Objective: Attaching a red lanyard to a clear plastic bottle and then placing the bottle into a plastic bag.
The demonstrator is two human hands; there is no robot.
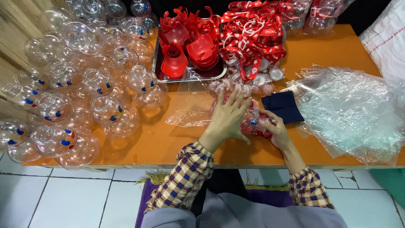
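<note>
Hands are working at the orange surface [168, 143]: left hand [230, 116] is lying spread on a light, slippery, easily dented clear plastic bottle with red parts [253, 120], while right hand [274, 128] is pinching its end, probably the firmest hold.

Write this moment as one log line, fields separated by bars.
left hand: flat on clear bottle | right hand: grips bottle's end | beside: dark cloth, plastic bags | surface: orange table
</note>
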